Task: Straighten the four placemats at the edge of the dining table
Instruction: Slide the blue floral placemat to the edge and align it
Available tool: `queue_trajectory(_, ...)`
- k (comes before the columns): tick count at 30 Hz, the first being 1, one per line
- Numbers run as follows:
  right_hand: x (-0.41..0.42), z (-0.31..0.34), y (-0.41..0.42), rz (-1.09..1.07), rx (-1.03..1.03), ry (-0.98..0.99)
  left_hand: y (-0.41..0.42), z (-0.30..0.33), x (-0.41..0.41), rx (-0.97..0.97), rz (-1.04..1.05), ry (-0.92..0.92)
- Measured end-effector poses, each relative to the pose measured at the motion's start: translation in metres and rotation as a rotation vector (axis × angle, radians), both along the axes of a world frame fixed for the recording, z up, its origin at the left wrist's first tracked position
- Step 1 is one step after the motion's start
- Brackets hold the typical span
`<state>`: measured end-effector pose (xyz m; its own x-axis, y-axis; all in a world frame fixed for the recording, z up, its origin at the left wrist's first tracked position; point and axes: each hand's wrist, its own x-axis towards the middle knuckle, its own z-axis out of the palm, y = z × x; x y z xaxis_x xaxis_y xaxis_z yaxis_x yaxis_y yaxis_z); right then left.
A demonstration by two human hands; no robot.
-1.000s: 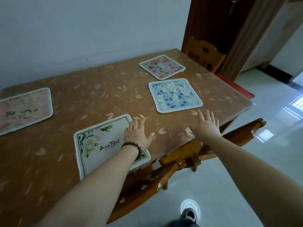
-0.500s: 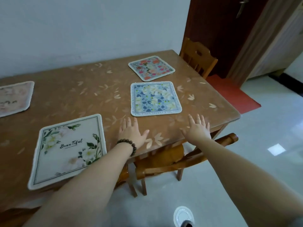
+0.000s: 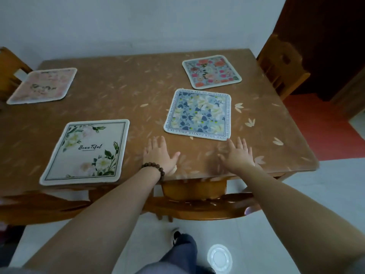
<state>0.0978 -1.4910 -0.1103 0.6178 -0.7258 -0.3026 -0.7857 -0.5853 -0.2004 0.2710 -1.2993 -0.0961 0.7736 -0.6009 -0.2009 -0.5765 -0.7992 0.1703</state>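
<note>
Both hands lie flat and spread on the dining table (image 3: pixel 122 91), grasping nothing: the left hand (image 3: pixel 159 156), with a bead bracelet (image 3: pixel 153 168) at its wrist, and the right hand (image 3: pixel 238 155) rest palms down near the table's front edge, above a wooden chair (image 3: pixel 197 204) tucked below.

Just ahead of the fingertips, between and slightly beyond the two hands, is the blue floral placemat (image 3: pixel 198 113). It sits back from the edge and looks slightly turned against it, so it seems the mat now in hand. To do this well, slide both palms forward onto its near corners, press lightly, and draw it back while rotating until its near side runs parallel to the table edge; even pressure from both hands should keep the soft mat from bunching.

Off to the left hand's outer side, the white "Beautiful" placemat (image 3: pixel 87 151) already sits at the edge, a fair guide for alignment. Farther beyond the blue mat lies the red floral placemat (image 3: pixel 211 71), clearly askew. Farthest left, well apart from the hands, the pink placemat (image 3: pixel 42 86) also lies crooked.
</note>
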Motion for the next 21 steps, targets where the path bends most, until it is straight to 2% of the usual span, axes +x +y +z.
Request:
queue_trajectory(4,0.023,-0.013,-0.017,0.064,-0.015,0.007,-0.025,-0.015,0.022,0.01,0.005,0.028)
queue_trajectory(14,0.065,-0.046,-0.079,0.001,0.036,0.035,-0.078,-0.064,0.087,0.04,-0.007,0.108)
queue_trajectory(21,0.082,-0.065,-0.099,-0.159,0.171,-0.037,-0.107,-0.086,0.115,0.03,-0.046,0.175)
